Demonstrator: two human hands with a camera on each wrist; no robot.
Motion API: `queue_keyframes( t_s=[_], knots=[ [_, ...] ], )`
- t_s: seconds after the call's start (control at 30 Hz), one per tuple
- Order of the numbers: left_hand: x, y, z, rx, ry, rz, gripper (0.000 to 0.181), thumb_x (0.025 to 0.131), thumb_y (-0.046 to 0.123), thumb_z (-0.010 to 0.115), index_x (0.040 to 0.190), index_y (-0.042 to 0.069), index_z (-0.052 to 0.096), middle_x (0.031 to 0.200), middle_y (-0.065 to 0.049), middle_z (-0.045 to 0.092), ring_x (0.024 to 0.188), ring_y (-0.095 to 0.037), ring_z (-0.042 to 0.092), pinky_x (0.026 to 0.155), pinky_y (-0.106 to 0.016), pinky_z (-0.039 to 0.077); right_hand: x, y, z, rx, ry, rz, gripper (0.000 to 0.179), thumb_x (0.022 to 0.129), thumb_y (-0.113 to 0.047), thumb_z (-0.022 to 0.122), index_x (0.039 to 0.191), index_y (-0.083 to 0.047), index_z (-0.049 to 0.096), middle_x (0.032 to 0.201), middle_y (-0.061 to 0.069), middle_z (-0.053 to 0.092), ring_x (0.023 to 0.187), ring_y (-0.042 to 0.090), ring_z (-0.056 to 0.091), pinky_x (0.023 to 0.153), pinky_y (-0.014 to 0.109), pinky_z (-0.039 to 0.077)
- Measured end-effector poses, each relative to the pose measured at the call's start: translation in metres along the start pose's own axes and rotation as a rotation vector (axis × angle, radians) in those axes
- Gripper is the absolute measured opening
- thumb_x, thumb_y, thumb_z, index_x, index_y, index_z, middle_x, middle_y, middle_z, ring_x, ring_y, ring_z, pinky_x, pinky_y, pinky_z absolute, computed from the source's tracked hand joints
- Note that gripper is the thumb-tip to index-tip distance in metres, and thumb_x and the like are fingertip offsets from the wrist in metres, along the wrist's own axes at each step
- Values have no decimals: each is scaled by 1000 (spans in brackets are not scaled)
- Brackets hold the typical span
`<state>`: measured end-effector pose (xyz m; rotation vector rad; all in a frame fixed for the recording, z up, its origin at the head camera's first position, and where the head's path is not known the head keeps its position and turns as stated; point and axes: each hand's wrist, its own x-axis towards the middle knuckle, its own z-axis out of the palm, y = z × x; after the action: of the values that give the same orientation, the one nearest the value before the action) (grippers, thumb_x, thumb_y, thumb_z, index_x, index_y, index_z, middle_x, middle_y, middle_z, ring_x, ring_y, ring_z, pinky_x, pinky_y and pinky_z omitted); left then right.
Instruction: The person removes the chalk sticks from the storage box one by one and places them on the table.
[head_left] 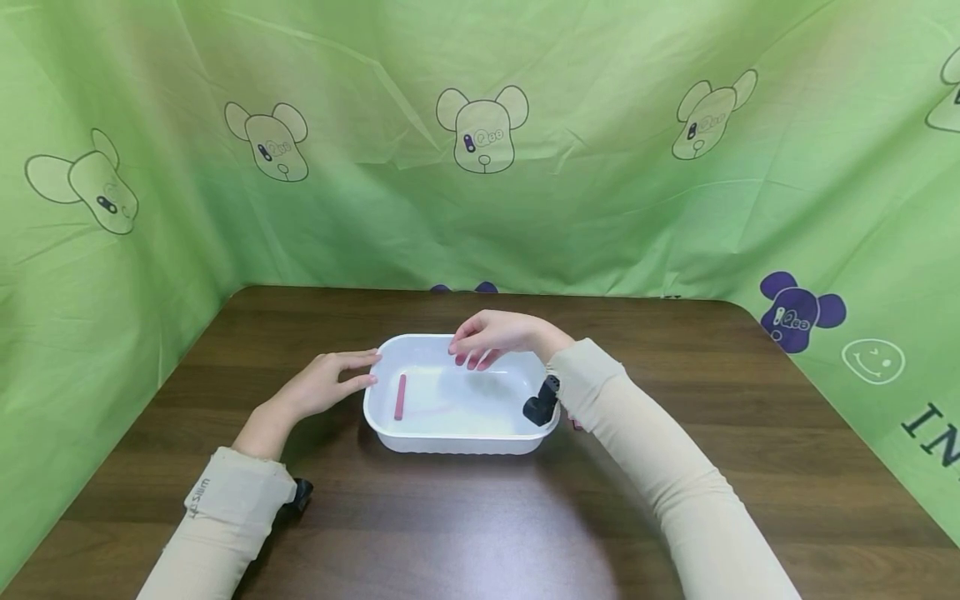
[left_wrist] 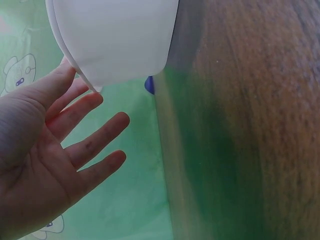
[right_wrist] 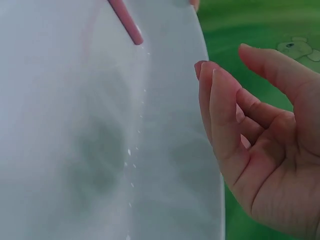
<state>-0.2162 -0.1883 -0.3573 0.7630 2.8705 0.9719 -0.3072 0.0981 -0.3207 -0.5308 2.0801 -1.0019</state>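
Note:
A white plastic basin (head_left: pixel 465 445) with rounded corners stands on the table. Inside it, toward the left end, lies a short pinkish-red stick (head_left: pixel 400 397), whose end also shows in the right wrist view (right_wrist: pixel 131 27). My left hand (head_left: pixel 322 383) touches the basin's left rim with its fingertips, the fingers fairly straight and spread. Over the basin's far side hovers my right hand (head_left: pixel 498 335), bent down from the wrist. Its fingers are loosely bent, with the thumb (right_wrist: pixel 272 70) apart from them and nothing between.
A small reddish thing (head_left: pixel 576 424) shows beside the basin's right end, mostly hidden by my right sleeve. Brown wood tabletop (head_left: pixel 450 517) spreads around the basin. A green printed cloth (head_left: pixel 360 225) hangs behind the table and along its sides.

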Motion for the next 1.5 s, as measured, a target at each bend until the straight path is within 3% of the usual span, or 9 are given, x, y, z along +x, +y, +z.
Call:
queue_keyframes(
  t_s=[0.33,0.73,1.03,1.5],
  knots=[
    [0,0,0,-4,-2,-1,42,91,19,61,128,0,55,134,-19,52,127,-37,48,105,-51,39,26,-2,19,-17,-76,5,28,92,-18,58,113,1,60,91,4,68,73,9,61,68,21,54],
    [1,-1,1,6,3,-1,43,90,19,61,128,1,55,134,-18,53,127,-36,48,105,-50,39,48,-4,39,-51,-97,73,22,90,-19,60,106,-4,63,82,-2,67,69,9,58,63,19,50],
    [1,-1,1,-6,8,2,43,90,19,62,128,0,55,134,-18,53,127,-36,48,105,-51,39,60,-6,50,-46,-126,96,16,90,-19,61,92,-4,65,71,-1,66,60,7,57,57,17,49],
    [2,-1,0,11,5,13,43,91,21,61,128,0,56,133,-20,54,125,-37,49,105,-51,40,66,-16,66,-107,-75,145,28,89,-27,64,71,-6,67,59,0,62,49,5,54,47,13,45]
  ],
)
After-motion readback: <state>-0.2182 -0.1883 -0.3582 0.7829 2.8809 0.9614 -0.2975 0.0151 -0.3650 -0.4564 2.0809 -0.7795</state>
